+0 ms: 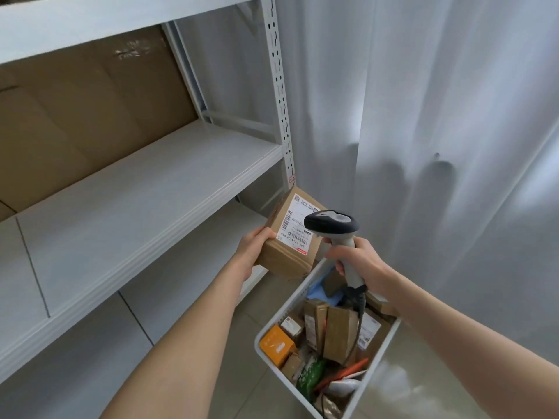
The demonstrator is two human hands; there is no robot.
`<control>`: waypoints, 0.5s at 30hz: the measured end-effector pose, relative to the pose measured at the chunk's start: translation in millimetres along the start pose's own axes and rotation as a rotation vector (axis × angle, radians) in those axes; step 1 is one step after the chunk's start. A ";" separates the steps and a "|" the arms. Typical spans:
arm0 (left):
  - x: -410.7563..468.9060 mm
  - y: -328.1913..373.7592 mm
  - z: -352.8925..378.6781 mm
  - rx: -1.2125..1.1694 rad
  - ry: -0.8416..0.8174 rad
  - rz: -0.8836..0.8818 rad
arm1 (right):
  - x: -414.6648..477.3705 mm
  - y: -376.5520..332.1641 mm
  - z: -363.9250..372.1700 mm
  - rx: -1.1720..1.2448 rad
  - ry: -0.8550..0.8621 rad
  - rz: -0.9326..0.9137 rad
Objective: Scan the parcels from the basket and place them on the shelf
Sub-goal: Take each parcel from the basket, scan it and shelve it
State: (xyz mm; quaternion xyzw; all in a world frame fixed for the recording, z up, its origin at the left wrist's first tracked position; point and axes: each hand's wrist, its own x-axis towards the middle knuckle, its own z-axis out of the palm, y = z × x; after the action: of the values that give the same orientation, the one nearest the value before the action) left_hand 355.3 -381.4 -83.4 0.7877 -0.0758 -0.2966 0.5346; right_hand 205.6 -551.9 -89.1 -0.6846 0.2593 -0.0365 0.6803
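Right now the left hand (pixel 253 253) holds a small brown cardboard parcel (pixel 287 258) up in the air. It is above the far end of the white basket (pixel 273 323) and just beside the shelf (pixel 145 189). The fingers wrap round the parcel's left side and the thumb lies on its top edge. The white label (pixel 298 226) faces up.

The right hand (pixel 360 263) is wrapped tight round the handle of the barcode scanner (pixel 331 223). The scanner's head sits just over the label.

The parcel looks light, since one hand lifts it. Its sides are stiff and flat, so it should not bend or slip much. The best place to hold it is by the plain sides, so no finger hides the black bars.

More parcels (pixel 338 337) lie in the basket, with an orange box (pixel 276 346) among them.
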 end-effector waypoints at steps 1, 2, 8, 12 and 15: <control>2.0 -1.3 -2.7 0.003 0.005 0.000 | 1.1 2.0 0.3 -0.011 0.003 0.008; 2.9 -2.9 -5.1 0.004 0.008 -0.003 | 1.8 4.3 0.5 -0.004 0.009 0.017; 1.2 -11.1 -6.9 -0.063 0.045 -0.029 | 3.6 11.8 5.6 0.160 -0.047 0.086; -6.6 -16.4 0.9 -0.220 0.024 -0.122 | 6.2 9.0 13.1 0.240 -0.110 0.069; -13.9 -10.9 2.0 -0.251 -0.030 -0.173 | 9.4 2.1 12.2 0.190 -0.092 0.037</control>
State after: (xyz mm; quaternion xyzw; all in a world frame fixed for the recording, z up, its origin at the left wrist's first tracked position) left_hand 340.8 -372.4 -88.2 0.7136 0.0219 -0.3603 0.6004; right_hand 218.0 -544.4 -94.9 -0.6131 0.2355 -0.0169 0.7539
